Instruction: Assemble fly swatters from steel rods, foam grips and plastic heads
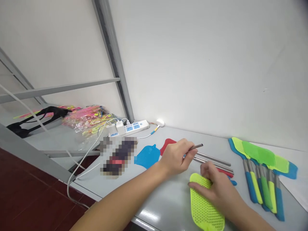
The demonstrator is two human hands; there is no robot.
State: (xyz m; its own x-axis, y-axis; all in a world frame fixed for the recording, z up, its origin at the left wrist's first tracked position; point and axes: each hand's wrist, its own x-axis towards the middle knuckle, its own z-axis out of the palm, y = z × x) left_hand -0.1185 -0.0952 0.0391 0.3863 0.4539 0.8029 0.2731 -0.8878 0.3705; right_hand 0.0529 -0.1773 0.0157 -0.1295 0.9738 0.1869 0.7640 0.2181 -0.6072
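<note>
My left hand (176, 155) is closed in a pinch on a thin metal rod (196, 147), held just above the grey table (168, 199). My right hand (218, 186) grips the top edge of a yellow-green mesh swatter head (205, 207) lying on the table. Between the hands lie two more metal rods (214, 160) with red and blue handles beside them. A blue swatter head (148, 156) and a red swatter head (167, 144) lie just left of my left hand.
Several finished swatters (261, 175) with green, yellow and blue heads lie at the right. A white power strip (131, 127) with cables sits by the wall. Bags of coloured parts (84, 118) and a black tool (36, 120) rest on a lower shelf at left.
</note>
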